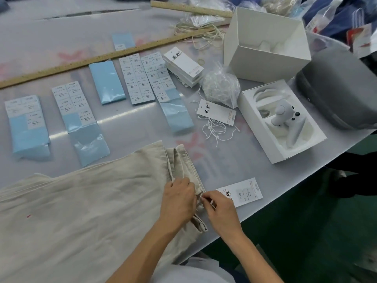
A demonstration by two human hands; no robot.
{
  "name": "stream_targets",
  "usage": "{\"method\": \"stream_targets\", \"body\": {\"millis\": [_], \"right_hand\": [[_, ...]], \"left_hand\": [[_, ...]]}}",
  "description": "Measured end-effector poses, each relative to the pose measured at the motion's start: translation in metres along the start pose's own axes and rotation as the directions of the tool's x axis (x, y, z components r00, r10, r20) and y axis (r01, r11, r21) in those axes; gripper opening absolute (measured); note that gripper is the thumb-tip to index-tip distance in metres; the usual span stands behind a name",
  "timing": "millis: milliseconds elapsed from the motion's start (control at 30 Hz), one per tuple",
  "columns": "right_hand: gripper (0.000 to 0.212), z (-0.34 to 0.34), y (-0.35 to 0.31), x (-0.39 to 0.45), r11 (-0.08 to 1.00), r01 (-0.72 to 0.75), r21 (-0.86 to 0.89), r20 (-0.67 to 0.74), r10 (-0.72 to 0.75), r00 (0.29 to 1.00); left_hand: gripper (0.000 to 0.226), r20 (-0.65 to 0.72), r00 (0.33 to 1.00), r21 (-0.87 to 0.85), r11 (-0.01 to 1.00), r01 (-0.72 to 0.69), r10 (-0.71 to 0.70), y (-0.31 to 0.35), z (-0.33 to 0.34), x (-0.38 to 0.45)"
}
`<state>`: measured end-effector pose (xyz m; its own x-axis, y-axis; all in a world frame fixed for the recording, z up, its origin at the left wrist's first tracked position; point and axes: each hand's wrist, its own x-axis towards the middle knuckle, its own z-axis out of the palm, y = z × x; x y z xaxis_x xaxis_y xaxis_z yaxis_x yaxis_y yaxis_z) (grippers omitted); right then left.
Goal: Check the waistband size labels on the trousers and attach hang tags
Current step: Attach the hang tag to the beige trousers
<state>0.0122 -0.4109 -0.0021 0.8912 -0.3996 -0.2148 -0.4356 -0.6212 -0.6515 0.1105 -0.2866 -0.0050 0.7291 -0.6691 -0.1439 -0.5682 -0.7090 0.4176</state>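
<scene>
Beige trousers (pixel 85 203) lie across the near left of the table, their waistband (pixel 188 162) at the right end. My left hand (pixel 177 198) grips the waistband near a belt loop. My right hand (pixel 219 209) pinches a thin white tag string at the waistband edge. A white hang tag with a size sticker (pixel 243 192) lies on the table just right of my right hand, partly under it. Another hang tag (pixel 216 112) lies farther back over loose white strings (pixel 214 129). A stack of hang tags (pixel 183 65) sits behind it.
Blue-backed sheets of size stickers (pixel 140 78) lie in a row across the table's middle, with a long wooden ruler (pixel 98 60) behind. A bag of white strings (pixel 221 84), two open white boxes (pixel 267 41) and a grey case (pixel 338 88) crowd the right side. The table edge (pixel 285 193) runs diagonally at right.
</scene>
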Motion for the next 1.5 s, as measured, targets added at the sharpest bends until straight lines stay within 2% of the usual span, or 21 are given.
{"method": "stream_targets", "body": {"millis": [100, 133, 267, 367, 567, 700, 800, 867, 933, 1000, 1067, 1133, 1167, 1233, 1333, 1500], "right_hand": [[0.008, 0.003, -0.006, 0.0, 0.998, -0.022, 0.062, 0.016, 0.022, 1.0], [0.008, 0.004, -0.007, 0.001, 0.997, -0.034, 0.074, 0.016, 0.033, 0.999], [0.007, 0.012, -0.016, 0.002, 0.991, -0.086, 0.099, -0.058, 0.092, 0.994], [0.008, 0.018, -0.02, 0.001, 0.964, -0.17, 0.204, -0.102, 0.194, 0.976], [0.011, 0.026, -0.023, 0.001, 0.876, -0.255, 0.409, -0.04, 0.297, 0.954], [0.01, 0.027, -0.027, 0.004, 0.84, -0.335, 0.427, -0.005, 0.372, 0.928], [0.013, 0.026, -0.029, 0.007, 0.841, -0.339, 0.421, 0.003, 0.373, 0.928], [0.017, 0.022, -0.029, 0.009, 0.817, -0.335, 0.47, 0.06, 0.349, 0.935], [0.021, 0.016, -0.028, 0.011, 0.791, -0.335, 0.512, 0.137, 0.31, 0.941], [0.024, 0.009, -0.025, 0.012, 0.79, -0.329, 0.517, 0.181, 0.275, 0.944], [0.021, 0.002, -0.018, 0.011, 0.838, -0.29, 0.462, 0.156, 0.245, 0.957], [0.02, -0.006, -0.009, 0.01, 0.907, -0.227, 0.355, 0.107, 0.202, 0.974], [0.021, -0.01, -0.006, 0.009, 0.931, -0.199, 0.306, 0.095, 0.178, 0.979], [0.02, -0.016, -0.002, 0.008, 0.977, -0.132, 0.166, 0.092, 0.118, 0.989], [0.017, -0.023, 0.004, 0.007, 0.996, 0.032, -0.089, 0.05, -0.028, 0.998], [0.019, -0.027, 0.004, 0.007, 0.972, 0.115, -0.205, -0.043, -0.126, 0.991]], "left_hand": [[0.009, 0.05, 0.995, -0.37, 0.924, 0.094, -0.081, -0.015, -0.005, 0.002], [0.01, 0.071, 0.994, -0.44, 0.892, 0.106, -0.083, -0.019, -0.006, 0.002], [0.004, 0.106, 0.993, -0.501, 0.861, 0.093, -0.046, -0.025, -0.01, 0.002], [0.015, 0.159, 0.987, -0.544, 0.835, 0.084, 0.004, -0.029, -0.013, 0.006], [0.017, 0.224, 0.974, -0.451, 0.881, 0.146, -0.046, -0.036, -0.022, 0.012], [0.016, 0.286, 0.957, -0.364, 0.919, 0.153, -0.046, -0.035, -0.028, 0.021], [0.01, 0.29, 0.956, -0.303, 0.944, 0.132, -0.041, -0.035, -0.028, 0.025], [0.005, 0.288, 0.957, -0.286, 0.952, 0.107, -0.021, -0.035, -0.026, 0.025], [0.01, 0.29, 0.957, -0.261, 0.961, 0.09, -0.01, -0.035, -0.021, 0.022], [0.01, 0.272, 0.962, -0.277, 0.954, 0.112, -0.034, -0.035, -0.015, 0.019], [0.012, 0.238, 0.964, -0.454, 0.864, 0.217, -0.118, -0.037, -0.011, 0.017], [0.013, 0.265, 0.942, -0.714, 0.616, 0.334, -0.204, -0.04, -0.011, 0.015], [0.012, 0.295, 0.929, -0.794, 0.484, 0.368, -0.222, -0.041, -0.011, 0.014], [0.012, 0.331, 0.916, -0.863, 0.32, 0.391, -0.228, -0.042, -0.012, 0.011], [0.013, 0.349, 0.906, -0.891, 0.215, 0.399, -0.238, -0.037, -0.015, 0.013], [0.011, 0.347, 0.901, -0.909, 0.143, 0.392, -0.262, -0.026, -0.02, 0.016]]}}
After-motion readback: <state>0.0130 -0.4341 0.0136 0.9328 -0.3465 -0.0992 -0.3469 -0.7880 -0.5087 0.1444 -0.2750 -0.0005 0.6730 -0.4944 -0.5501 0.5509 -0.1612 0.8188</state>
